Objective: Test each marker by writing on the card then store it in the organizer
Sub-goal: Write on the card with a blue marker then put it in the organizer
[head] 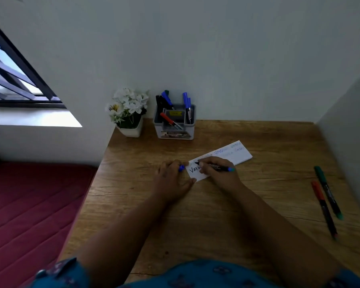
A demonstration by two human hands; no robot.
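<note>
My right hand (218, 170) grips a black marker with a blue end (215, 166), tip down on the long white paper card (222, 157), which lies flat on the brown wooden bench (247, 204). Tip sits at the card's near-left end, just above black handwriting that reads roughly "Vars"; the rest is hidden under my fingers. Fainter blue and pale writing runs along the far part of the card, too blurred to read.

My left hand (172, 179) rests on the bench at the card's left edge, fingers curled round a small blue marker cap (181, 167), thumb touching the card's near-left corner. The two hands are close together, the card's end between them.

A grey plastic desk organizer with compartments (174, 122) stands at the back of the bench near the wall, well apart from the card. Several blue-capped markers (186, 100) stand upright or tilted in it; a red marker (169, 120) leans across a front compartment. A label on its front is not readable.

A green-capped black marker (328, 193) and a red-capped black marker (323, 209) lie side by side on the bench's right side, well apart from the card.

A white pot of white artificial flowers (129, 109) stands just left of the organizer. Left of the bench: a dark red quilted mattress (29, 215) and a barred window (15, 80).
</note>
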